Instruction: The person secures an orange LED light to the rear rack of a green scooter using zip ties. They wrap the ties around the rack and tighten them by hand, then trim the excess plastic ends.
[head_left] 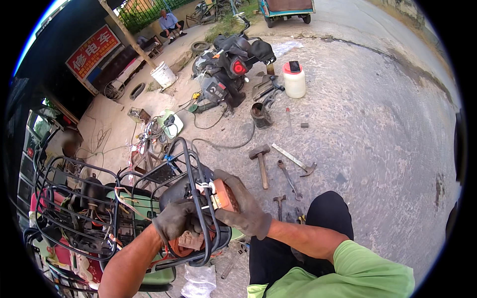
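Note:
Both my hands wear dark grey work gloves and work at the rear of a light green scooter [149, 208] with a black wire basket [74, 208] in front of me. My left hand [178, 219] grips the black rack tube [201, 198] and a reddish part under it. My right hand [243, 203] is wrapped around an orange block [224, 194] with white wires, pressed against the same rack. Loose coloured wires hang inside the scooter body.
On the concrete lie a hammer [261, 161], a second hammer [295, 161], wrenches [289, 180] and a dark can [261, 115]. Farther off stand a dismantled black scooter [226, 69], a white jug [294, 79] and a white bucket [163, 74]. A person [170, 22] sits far behind.

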`<move>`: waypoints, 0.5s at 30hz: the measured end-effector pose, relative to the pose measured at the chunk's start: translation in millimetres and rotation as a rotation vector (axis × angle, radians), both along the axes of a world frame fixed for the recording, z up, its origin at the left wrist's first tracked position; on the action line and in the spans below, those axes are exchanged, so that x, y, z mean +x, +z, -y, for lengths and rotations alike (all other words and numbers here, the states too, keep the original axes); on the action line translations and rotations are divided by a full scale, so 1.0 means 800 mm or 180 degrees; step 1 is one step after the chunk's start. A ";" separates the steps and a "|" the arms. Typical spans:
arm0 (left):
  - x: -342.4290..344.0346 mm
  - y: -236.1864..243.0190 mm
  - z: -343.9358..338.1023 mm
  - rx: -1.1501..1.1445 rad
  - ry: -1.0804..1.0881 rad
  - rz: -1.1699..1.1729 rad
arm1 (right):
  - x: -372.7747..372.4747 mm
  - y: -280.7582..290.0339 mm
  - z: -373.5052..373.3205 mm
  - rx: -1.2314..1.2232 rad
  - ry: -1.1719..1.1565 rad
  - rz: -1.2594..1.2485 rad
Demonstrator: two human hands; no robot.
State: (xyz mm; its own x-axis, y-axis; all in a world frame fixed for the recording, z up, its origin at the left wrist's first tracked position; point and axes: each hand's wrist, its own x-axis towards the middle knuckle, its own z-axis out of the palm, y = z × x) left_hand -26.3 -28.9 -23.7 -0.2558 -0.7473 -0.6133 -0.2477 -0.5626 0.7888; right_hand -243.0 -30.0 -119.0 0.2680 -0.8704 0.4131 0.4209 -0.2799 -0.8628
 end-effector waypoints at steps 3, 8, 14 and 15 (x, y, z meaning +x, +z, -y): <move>-0.006 -0.009 -0.003 0.0535 0.0304 -0.1049 | -0.006 0.003 0.002 -0.0159 -0.0164 -0.0275; 0.011 -0.038 0.010 -0.2357 -0.2173 0.1389 | -0.008 0.003 0.003 -0.0358 -0.0363 -0.0551; -0.029 -0.039 -0.003 -0.0056 0.0684 -0.0545 | -0.006 0.005 0.004 -0.0456 -0.0491 -0.0589; -0.038 -0.033 -0.008 -0.0203 0.0657 -0.0581 | -0.006 0.001 0.004 -0.0540 -0.0610 -0.0686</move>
